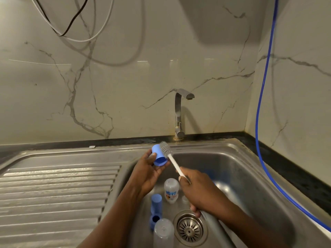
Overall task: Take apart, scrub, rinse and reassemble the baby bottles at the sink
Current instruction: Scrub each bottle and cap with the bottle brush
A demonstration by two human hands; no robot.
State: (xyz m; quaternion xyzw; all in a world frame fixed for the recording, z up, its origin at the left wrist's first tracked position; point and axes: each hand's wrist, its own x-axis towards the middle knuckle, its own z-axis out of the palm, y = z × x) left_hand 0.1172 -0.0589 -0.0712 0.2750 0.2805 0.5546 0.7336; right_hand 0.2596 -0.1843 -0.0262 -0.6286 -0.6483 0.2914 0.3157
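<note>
My left hand (146, 173) holds a blue bottle cap (158, 155) over the sink, its open end turned toward me. My right hand (198, 191) grips the white handle of a bottle brush (167, 152), whose grey bristle head rests against the cap's side. Down in the steel sink (238, 169) lie a clear bottle with a printed label (171, 190), a second clear bottle (163, 233) near the front, another blue cap (156, 203) and a blue ring (155, 220) beside it. A small clear teat (184, 199) lies partly behind my right hand.
A steel tap (180, 113) stands behind the basin, with no water visible from it. The round drain strainer (190, 229) is at the basin's front. A ribbed draining board (57, 190) stretches left. A blue hose (263, 97) hangs along the right wall; cables (71, 27) loop above.
</note>
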